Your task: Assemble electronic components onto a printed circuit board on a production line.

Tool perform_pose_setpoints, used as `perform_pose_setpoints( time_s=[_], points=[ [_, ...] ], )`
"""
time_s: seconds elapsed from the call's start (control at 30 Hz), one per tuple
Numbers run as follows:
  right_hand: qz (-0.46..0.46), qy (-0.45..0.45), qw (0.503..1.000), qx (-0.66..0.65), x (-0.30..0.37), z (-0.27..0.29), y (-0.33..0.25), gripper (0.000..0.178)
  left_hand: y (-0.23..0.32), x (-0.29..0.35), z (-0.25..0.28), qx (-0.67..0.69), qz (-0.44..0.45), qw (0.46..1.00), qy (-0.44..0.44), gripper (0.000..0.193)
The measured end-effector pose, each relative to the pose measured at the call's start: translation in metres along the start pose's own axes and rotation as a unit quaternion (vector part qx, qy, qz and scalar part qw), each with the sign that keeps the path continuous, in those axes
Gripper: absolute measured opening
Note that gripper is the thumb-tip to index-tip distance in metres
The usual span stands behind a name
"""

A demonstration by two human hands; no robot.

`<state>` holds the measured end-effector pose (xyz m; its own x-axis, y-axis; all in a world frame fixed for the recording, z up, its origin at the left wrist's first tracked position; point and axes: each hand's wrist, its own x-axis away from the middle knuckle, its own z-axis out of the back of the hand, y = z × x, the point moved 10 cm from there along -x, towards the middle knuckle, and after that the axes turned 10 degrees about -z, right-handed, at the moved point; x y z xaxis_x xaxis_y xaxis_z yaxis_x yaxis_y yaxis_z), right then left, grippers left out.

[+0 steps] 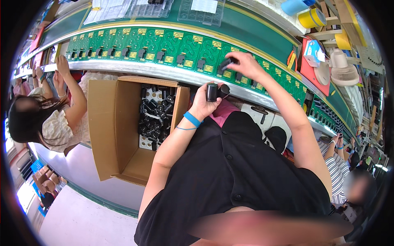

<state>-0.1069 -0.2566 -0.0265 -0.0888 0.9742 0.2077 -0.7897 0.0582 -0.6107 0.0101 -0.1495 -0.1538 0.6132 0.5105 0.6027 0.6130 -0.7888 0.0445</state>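
Observation:
Two black cylindrical capacitors (211, 92) rest in my left hand (201, 104), its fingers curled round them just in front of the bench edge. Pinched in my right hand (247, 66) is another dark capacitor (227, 64), tilted above the row of green circuit boards (191, 51). From this view I cannot tell whether that part touches the board under it. Round outlines and gold pads mark the boards, and a small black component (181, 59) sits along the near edge of each of several boards.
Left of my body, an open cardboard box (128, 123) holds many loose black capacitors (158, 110). Clear plastic trays (201, 12) lie behind the boards. A fan (344, 67) and yellow tape rolls (312, 18) stand at the right. A co-worker (49, 119) works at the left.

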Motion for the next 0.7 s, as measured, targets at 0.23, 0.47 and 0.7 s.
perform_pose_setpoints(
  time_s=[0.23, 0.47, 0.7],
  points=[
    [-0.045, 0.070, 0.974, 0.212, -0.019, 0.003, 0.055, 0.031, 0.002, 0.028, -0.028, 0.014, 0.047, 0.998, -0.025, 0.034],
    [-0.052, 0.062, 0.973, 0.218, -0.023, -0.001, 0.057, 0.031, 0.014, 0.025, -0.028, -0.115, -0.024, 0.990, -0.083, 0.032],
    [0.008, 0.070, 0.969, 0.236, -0.024, -0.001, 0.050, 0.032, 0.022, 0.021, -0.017, -0.140, -0.020, 0.990, -0.017, 0.032]
  ],
)
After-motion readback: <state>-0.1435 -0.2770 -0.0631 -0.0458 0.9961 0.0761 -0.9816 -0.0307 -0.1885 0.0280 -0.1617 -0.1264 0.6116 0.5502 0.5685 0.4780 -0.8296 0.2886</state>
